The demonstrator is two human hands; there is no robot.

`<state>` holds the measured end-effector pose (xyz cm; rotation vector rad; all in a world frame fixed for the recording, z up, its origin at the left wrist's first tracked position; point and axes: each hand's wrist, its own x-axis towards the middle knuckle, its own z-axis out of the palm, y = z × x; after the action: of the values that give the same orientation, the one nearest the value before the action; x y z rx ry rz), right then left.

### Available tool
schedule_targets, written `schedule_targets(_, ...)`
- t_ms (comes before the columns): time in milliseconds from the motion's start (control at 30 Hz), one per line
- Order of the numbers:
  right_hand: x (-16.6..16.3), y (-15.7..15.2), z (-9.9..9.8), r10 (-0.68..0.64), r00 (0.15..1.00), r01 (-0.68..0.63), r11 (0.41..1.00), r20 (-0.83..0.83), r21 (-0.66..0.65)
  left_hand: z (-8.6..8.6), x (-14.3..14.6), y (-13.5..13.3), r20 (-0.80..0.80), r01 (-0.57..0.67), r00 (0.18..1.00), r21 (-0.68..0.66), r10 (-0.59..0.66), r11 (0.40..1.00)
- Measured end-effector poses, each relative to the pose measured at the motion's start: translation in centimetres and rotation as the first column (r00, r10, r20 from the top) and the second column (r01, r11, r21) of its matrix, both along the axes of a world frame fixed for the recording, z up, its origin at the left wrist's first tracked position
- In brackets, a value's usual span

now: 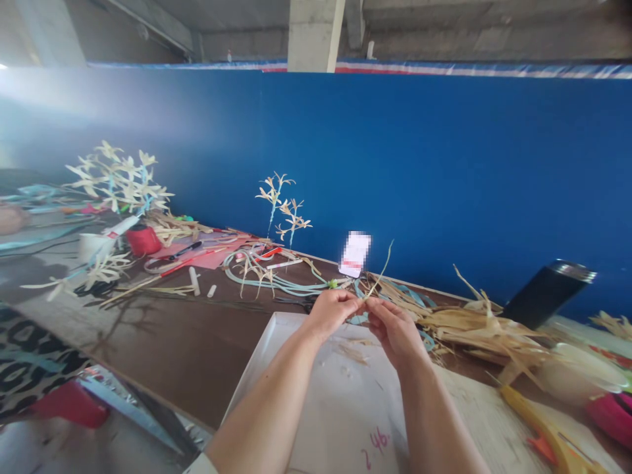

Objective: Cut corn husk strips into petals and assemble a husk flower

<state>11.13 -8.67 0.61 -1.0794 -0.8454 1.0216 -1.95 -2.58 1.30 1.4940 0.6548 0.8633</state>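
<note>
Above a shallow white tray (261,349), both hands meet at their fingertips. A thin, pale strip of dried husk (384,271) stands up from between them, its tip pointing up and to the right. My left hand (332,313) pinches its lower end with thumb and forefinger. Close beside it, my right hand (396,327) is pinched on the same strip. The fingers hide the strip's lowest part. Small husk scraps (354,353) lie in the tray below, near handwritten pink figures. Just behind the hands, a phone (354,254) leans upright.
Dried husks (474,326) are heaped to the right, near a dark tumbler (548,294) and a yellow-handled tool (536,428). Handmade husk flowers (291,220) stand along the blue partition (444,164). Pale blue tubing (291,287) and a red roll (143,241) lie leftward.
</note>
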Motion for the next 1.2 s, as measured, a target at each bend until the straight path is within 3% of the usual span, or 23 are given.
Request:
schedule_targets(133,-0.2,0.1,-0.1,-0.024,1.000,0.024,1.000,0.020,0.020,0.2,-0.2,0.0,-0.039,-0.039,0.998,0.060,0.042,0.997)
schedule_targets(267,-0.1,0.2,-0.2,-0.086,0.996,0.086,0.996,0.008,0.012,0.3,-0.3,0.0,-0.089,0.004,0.996,0.135,0.008,0.991)
schedule_targets(600,0.8,0.5,-0.5,-0.038,0.954,0.033,0.999,-0.297,-0.023,0.0,-0.4,-0.2,-0.105,0.135,0.986,0.082,-0.127,0.987)
schedule_targets(767,0.9,0.6,-0.6,-0.041,0.950,0.036,0.999,-0.308,-0.022,0.5,-0.5,-0.6,-0.066,0.173,0.983,0.029,-0.170,0.985)
schedule_targets(1200,1.2,0.5,-0.6,0.006,0.922,0.011,0.999,-0.387,0.042,0.6,-0.9,-0.6,-0.116,0.254,0.962,0.048,-0.247,0.966)
